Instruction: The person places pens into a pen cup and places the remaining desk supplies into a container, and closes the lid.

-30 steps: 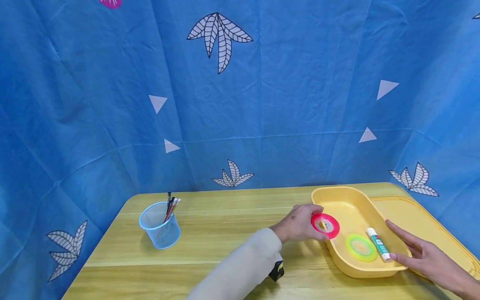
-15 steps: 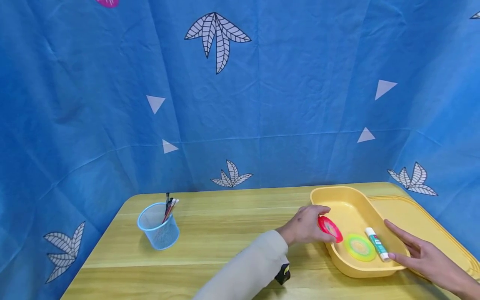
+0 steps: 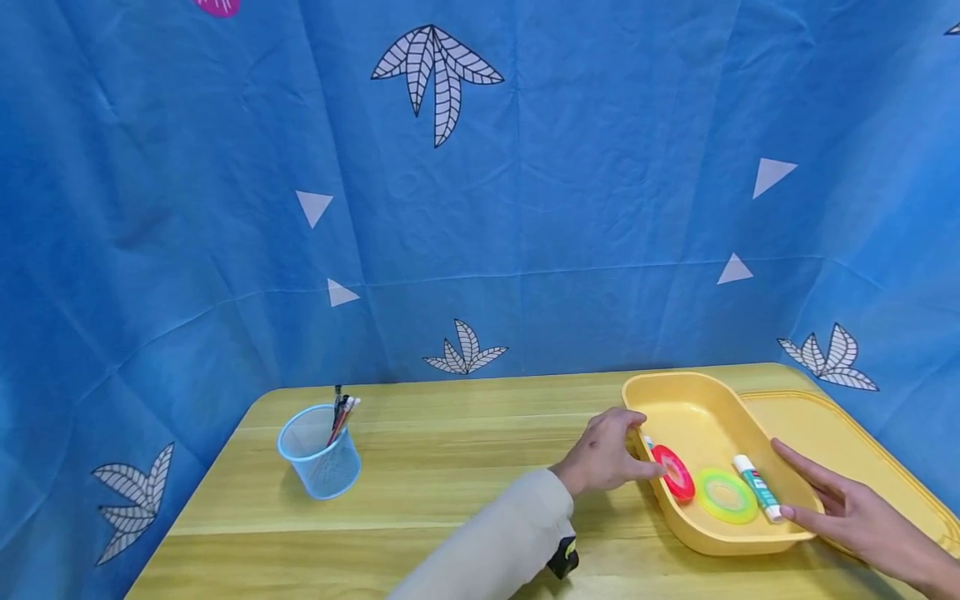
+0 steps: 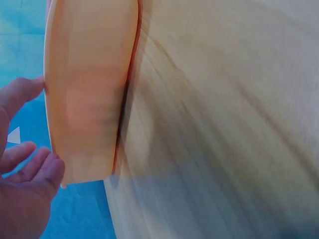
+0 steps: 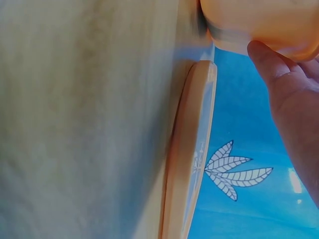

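Observation:
A yellow plastic bin (image 3: 686, 382) stands on the table. Inside it, a red tape roll (image 3: 673, 475) leans by the left wall. Beside that lie a yellow-green tape roll (image 3: 726, 496) and a glue stick (image 3: 757, 489) with a white cap. My left hand (image 3: 603, 454) is at the bin's left rim, thumb and fingers spread apart, nothing held between them; in the left wrist view its fingertips are by the rim. My right hand (image 3: 847, 508) touches the bin's right side with thumb and fingers extended. A small white-blue bit (image 3: 648, 442) shows by the left wall, too little to identify.
A light-blue mesh pen cup (image 3: 321, 454) with several brushes or pencils stands at the table's left. The flat yellow lid (image 3: 832, 442) lies right of the bin, partly behind my right hand. A blue patterned cloth (image 3: 585, 208) hangs behind the wooden table (image 3: 465, 433).
My left hand has let go of the red tape roll, which has dropped lower into the bin and tilted against the left wall. My right hand has stayed in place.

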`<state>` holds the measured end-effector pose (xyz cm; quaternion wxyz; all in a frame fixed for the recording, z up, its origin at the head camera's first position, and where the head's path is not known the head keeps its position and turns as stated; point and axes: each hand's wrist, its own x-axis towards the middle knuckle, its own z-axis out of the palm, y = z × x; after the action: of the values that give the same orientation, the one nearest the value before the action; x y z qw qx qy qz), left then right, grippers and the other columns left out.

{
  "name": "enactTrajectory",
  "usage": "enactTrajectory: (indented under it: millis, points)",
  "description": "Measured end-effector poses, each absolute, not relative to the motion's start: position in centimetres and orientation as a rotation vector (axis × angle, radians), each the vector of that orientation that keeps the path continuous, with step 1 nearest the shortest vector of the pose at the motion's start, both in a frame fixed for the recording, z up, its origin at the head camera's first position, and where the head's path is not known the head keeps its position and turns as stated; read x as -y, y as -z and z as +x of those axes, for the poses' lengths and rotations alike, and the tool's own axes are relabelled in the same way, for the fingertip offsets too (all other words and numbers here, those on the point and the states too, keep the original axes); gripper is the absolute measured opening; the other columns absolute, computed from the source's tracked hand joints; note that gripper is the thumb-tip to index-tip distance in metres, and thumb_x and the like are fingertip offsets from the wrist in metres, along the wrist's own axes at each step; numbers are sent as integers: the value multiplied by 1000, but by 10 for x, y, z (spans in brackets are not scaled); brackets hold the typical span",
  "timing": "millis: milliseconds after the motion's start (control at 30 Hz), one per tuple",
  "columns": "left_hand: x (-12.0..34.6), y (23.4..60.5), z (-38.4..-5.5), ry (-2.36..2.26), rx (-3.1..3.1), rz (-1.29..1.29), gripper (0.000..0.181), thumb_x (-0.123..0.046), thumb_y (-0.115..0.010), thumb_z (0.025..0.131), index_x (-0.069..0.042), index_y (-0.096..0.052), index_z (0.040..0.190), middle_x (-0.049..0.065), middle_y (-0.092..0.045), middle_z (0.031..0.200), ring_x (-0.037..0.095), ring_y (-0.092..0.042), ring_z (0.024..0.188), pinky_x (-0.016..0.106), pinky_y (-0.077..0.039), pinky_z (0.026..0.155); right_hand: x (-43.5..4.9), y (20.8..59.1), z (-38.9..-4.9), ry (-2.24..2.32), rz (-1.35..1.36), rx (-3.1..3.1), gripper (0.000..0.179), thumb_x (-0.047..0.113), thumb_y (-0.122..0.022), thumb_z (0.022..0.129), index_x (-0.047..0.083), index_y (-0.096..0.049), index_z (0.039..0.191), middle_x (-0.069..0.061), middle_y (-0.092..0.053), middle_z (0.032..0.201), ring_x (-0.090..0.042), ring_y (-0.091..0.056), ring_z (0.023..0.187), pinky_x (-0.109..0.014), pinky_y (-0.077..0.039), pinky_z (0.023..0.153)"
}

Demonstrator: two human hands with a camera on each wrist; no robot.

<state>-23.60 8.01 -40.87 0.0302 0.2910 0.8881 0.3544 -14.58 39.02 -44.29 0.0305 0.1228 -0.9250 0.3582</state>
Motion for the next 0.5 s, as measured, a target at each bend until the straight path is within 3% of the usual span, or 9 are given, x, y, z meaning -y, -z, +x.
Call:
enactTrajectory:
  millis: [300,500]
  points:
    - [-86,413,-227,-1531,-2386,572,48,-11,-85,80,-6,-62,122,-10,-54,90,0,-56,76,17,-50,70,-406,443,-145,-1231,330,2886,71,17,-58,103,7,-16,160,45,-20,131,32,-26,108,-2,-43,80]
    - [-89,411,-225,-1665,-2255,426,35,-3,-83,81,-7,-65,110,-6,-56,86,5,-56,71,20,-51,65,-425,444,-147,-1682,429,2640,70,-5,-51,101,29,-25,157,39,-38,136,22,-42,114,-13,-52,80]
